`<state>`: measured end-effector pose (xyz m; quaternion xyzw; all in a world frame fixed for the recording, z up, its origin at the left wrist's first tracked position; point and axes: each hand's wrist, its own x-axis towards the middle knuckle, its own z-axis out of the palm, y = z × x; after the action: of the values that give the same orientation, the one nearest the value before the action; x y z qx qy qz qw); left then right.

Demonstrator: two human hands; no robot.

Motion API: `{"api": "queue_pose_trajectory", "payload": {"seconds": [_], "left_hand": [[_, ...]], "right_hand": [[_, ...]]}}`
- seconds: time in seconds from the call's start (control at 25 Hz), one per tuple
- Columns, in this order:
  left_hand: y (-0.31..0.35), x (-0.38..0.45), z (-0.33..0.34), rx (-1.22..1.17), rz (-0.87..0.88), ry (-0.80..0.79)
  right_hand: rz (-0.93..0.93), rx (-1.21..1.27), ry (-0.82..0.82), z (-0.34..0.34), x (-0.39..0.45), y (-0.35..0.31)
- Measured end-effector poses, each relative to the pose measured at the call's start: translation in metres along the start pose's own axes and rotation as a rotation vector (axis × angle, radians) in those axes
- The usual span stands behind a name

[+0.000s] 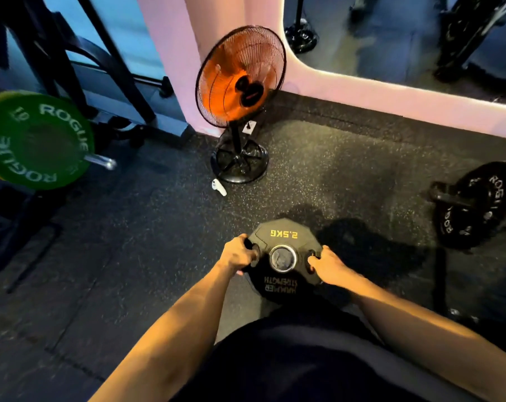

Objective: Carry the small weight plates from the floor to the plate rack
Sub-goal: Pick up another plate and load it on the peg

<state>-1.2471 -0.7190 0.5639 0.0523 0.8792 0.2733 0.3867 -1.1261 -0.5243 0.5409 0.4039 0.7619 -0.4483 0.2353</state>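
A small black weight plate [283, 236] marked 2.5KG, with a steel centre ring, is held in front of me above the speckled rubber floor. My left hand [236, 253] grips its left handle slot, fingers curled through the opening. My right hand [328, 266] grips the right handle slot the same way. The plate faces up, its lettering upside down to me. Its near edge is hidden behind my dark clothing.
An orange standing fan [240, 76] stands ahead by a pink wall. A green bumper plate [34, 140] on a bar end sticks out at the left. A black plate on a bar [475, 204] lies at the right. A small white object [219, 187] lies near the fan base.
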Motion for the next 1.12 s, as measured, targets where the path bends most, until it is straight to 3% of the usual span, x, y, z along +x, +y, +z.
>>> {"api": "queue_pose_trajectory", "payload": {"seconds": [0.16,0.36,0.48,0.64,0.92,1.12], "left_hand": [[0.076,0.094,-0.056,-0.006,-0.005,0.024],[0.171,0.192,-0.119,-0.043,0.042,0.027],[0.223,0.252,-0.142,0.015,0.104,-0.004],[0.292,0.353,-0.169,0.156,0.177,-0.07],[0.447,0.498,-0.203,0.515,0.418,-0.249],[0.558,0.542,-0.169,0.674,0.577,-0.426]], "right_hand": [[-0.02,0.013,0.011,-0.06,0.106,-0.074],[-0.077,0.083,0.035,-0.124,0.244,-0.111],[-0.008,0.09,0.112,-0.177,0.221,-0.194],[0.061,0.208,0.144,-0.227,0.29,-0.241],[0.192,0.497,0.249,-0.307,0.383,-0.283],[0.353,0.717,0.44,-0.357,0.389,-0.282]]}}
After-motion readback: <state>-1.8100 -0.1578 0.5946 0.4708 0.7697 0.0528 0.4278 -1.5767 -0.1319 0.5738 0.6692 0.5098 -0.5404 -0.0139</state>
